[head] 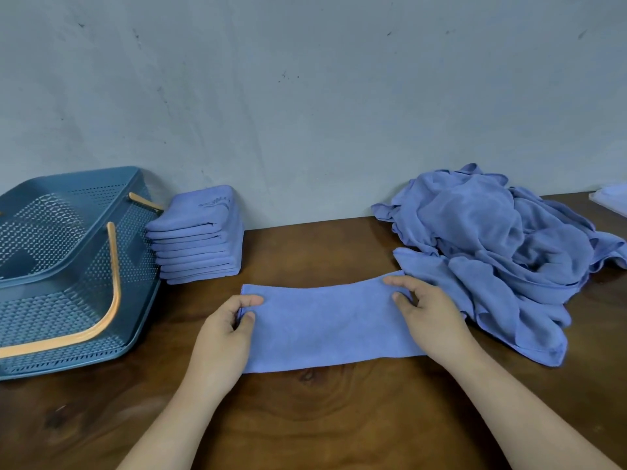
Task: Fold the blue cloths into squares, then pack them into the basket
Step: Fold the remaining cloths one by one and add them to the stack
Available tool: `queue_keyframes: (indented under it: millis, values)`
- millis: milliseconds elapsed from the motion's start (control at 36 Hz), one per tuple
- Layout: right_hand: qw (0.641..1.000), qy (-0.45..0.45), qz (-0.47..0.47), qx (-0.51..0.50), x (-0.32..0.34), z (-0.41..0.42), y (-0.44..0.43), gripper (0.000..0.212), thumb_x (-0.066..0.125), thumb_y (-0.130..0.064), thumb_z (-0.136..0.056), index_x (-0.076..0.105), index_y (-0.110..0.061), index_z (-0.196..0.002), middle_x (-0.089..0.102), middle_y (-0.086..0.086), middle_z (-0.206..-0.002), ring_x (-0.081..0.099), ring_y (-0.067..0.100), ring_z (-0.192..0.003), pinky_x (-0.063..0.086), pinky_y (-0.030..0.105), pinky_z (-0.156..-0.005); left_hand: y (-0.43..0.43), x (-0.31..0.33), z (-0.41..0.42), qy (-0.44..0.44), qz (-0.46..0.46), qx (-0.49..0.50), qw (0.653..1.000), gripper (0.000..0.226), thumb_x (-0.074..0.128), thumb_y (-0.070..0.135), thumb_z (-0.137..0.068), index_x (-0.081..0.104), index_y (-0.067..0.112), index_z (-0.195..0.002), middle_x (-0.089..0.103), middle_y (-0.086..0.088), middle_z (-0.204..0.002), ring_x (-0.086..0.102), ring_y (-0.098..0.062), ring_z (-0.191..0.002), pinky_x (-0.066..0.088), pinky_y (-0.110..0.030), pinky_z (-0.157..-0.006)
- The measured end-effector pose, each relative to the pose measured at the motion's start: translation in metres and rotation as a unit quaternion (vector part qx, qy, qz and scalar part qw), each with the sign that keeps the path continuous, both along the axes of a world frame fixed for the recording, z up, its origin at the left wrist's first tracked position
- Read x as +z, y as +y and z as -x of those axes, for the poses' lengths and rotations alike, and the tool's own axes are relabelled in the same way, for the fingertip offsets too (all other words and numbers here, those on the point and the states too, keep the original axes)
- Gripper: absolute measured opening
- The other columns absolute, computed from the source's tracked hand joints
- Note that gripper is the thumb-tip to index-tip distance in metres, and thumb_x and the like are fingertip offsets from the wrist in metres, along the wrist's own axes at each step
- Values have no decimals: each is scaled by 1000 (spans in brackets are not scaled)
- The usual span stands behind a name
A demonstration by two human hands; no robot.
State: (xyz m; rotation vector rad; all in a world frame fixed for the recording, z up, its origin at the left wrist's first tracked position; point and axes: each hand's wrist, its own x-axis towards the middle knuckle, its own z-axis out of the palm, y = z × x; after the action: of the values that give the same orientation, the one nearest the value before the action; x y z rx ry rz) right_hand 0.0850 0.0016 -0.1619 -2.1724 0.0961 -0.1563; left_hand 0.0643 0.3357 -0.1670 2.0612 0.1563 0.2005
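1. Left hand (226, 329) pinches the left end of a blue cloth (325, 325) between thumb and fingers.
2. Right hand (428, 315) grips the cloth's right end the same way.
3. This cloth lies as a long folded strip on the wooden table (305, 418), near its middle.
4. Folded cloths (200, 235) are stacked by the table's back edge, just beside the basket (68, 266) at the left edge.
5. Unfolded cloths (502, 252) are heaped toward the back right.
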Motion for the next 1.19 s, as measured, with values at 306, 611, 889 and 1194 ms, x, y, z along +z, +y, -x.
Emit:
queue_keyframes:
  millis: [306,611,889,1194]
  values:
    - [994,26,107,11,5,-5,8,40,53,-36,-108,57,-38,-147,63,-17,-140,62,3,-114,42,14,-91,-6,7,-1,5,-47,6,999,36,53,22,-108,63,46,-133,62,21,-74,54,-1,-62,46,-12,-62]
    - [990,-48,131,34,0,16,5,48,57,-30,-105,48,-48,-149,44,-21,-151,50,-8,-105,50,21,-81,-27,12,23,-47,-184,24,982,51,54,29,-106,39,46,-151,48,20,-139,58,0,-80,53,-29,-68]
    - [981,-36,187,30,-4,4,-1,38,53,-23,-106,62,-43,-137,56,-16,-134,61,5,-107,55,35,-89,-10,9,9,-11,-250,-13,968,49,55,26,-106,48,31,-154,52,19,-132,48,2,-102,46,-27,-83]
    - [915,-165,368,0,6,13,20,41,56,-43,-103,61,-36,-143,54,-6,-141,57,22,-116,57,35,-70,-26,15,19,-96,-435,24,895,60,58,39,-100,46,23,-156,42,-3,-161,51,-25,-133,57,-39,-91]
